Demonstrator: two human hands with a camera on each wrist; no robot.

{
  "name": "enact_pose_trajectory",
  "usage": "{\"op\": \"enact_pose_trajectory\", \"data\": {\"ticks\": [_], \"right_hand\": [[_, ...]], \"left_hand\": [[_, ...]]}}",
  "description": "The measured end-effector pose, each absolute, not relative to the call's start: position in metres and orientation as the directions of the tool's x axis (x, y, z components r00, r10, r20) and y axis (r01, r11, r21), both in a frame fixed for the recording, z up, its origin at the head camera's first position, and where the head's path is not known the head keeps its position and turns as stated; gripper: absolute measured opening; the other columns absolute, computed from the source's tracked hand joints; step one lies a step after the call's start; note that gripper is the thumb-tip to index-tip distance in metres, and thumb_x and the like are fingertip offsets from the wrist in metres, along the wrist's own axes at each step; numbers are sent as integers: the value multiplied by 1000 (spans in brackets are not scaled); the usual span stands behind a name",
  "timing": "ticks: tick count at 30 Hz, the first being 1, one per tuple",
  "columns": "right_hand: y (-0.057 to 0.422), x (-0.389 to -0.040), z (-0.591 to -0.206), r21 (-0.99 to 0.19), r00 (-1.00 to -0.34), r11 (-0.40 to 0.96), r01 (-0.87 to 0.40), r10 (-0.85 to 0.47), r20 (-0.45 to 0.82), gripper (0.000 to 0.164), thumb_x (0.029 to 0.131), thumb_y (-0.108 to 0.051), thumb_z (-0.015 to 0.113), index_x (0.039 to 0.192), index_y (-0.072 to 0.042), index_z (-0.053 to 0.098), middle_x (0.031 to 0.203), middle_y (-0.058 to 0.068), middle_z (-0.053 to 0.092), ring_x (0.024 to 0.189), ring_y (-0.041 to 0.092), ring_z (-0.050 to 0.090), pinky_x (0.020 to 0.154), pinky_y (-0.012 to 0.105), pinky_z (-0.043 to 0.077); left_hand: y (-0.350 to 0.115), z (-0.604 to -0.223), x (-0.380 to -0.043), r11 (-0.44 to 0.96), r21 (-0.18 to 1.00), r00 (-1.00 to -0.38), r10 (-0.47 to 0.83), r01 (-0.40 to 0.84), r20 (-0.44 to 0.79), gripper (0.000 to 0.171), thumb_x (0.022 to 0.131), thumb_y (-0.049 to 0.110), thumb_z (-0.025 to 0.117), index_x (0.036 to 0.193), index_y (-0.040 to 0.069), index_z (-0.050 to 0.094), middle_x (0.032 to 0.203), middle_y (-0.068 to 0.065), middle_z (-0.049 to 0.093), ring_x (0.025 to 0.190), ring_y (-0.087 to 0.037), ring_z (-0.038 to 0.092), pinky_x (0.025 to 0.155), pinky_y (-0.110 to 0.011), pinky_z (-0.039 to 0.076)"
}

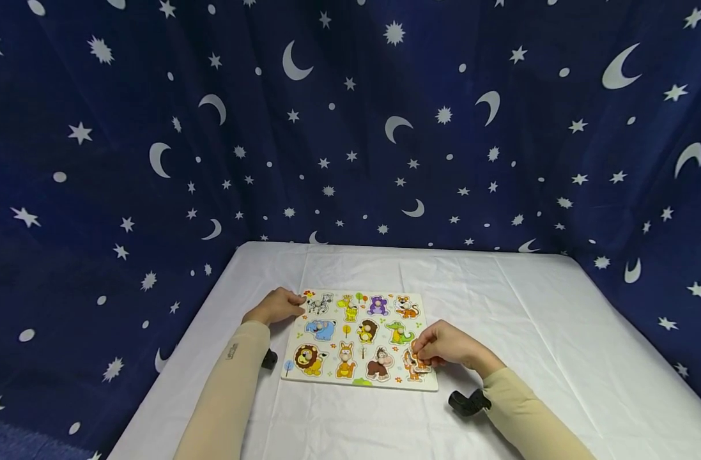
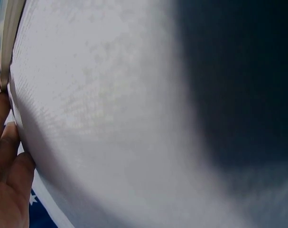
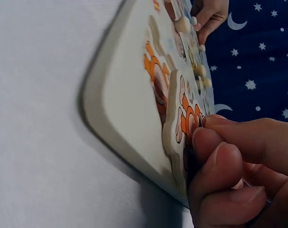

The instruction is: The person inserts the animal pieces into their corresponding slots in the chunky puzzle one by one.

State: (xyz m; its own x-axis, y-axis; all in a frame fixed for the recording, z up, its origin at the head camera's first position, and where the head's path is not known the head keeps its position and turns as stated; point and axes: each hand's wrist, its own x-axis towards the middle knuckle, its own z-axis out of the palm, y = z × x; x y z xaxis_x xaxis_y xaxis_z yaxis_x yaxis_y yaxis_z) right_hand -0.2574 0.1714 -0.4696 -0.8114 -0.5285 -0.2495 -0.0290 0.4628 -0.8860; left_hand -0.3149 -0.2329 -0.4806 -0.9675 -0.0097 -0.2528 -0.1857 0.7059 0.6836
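A wooden animal puzzle board lies on the white-covered table. My right hand pinches an orange-and-white animal puzzle piece between thumb and fingers, above the board's lower right corner. The piece is tilted and offset from its recess, where a similar orange picture shows; its lower part is hidden by the fingers. At the board's upper left corner, my left hand rests its fingertips against the edge. In the left wrist view only part of those fingers shows, beside the board's edge.
Other knobbed pieces sit on the board, among them a lion, a monkey and a crocodile. White cloth covers the table. A dark blue curtain with moons and stars hangs behind and at both sides.
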Motion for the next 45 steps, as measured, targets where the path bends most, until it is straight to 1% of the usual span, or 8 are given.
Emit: {"op": "enact_pose_trajectory", "data": {"ticks": [7,14,23,34,45], "right_hand": [[169,-254,-472,-893,-810,449,-29,-535,-242,14,82,2,70,94,11,71,70,1,68,52,6,51,47,16,41],[168,-250,-476,-901,-795,431,-43,-561,-231,14,83,2,70,94,11,71,69,2,68,50,6,53,46,16,43],[164,-248,-475,-897,-788,439,-44,-567,-239,13,83,2,70,93,10,72,69,3,69,49,6,53,46,16,42],[159,-246,-473,-900,-777,435,-31,-577,-252,12,83,2,69,92,10,72,71,8,71,50,7,55,48,18,47],[158,-246,-474,-899,-777,436,-33,-577,-251,11,83,4,68,92,11,71,68,5,68,49,8,53,46,18,44]], "left_hand": [[-233,-479,-315,710,680,-968,-10,-184,-251,39,89,18,76,127,12,69,136,-13,62,130,-32,53,115,-49,39],[-233,-480,-313,715,677,-969,-6,-176,-245,39,89,17,75,127,11,69,138,-13,62,131,-33,54,113,-48,42],[-233,-481,-313,712,677,-969,-17,-186,-247,39,89,19,76,127,13,69,139,-12,61,133,-32,53,114,-49,40],[-232,-482,-315,712,676,-968,-22,-190,-248,39,89,20,76,127,13,69,138,-12,62,131,-32,53,115,-49,39],[-230,-479,-315,711,675,-966,-24,-199,-259,40,90,19,75,129,14,68,139,-12,60,133,-32,51,116,-50,38]]}}
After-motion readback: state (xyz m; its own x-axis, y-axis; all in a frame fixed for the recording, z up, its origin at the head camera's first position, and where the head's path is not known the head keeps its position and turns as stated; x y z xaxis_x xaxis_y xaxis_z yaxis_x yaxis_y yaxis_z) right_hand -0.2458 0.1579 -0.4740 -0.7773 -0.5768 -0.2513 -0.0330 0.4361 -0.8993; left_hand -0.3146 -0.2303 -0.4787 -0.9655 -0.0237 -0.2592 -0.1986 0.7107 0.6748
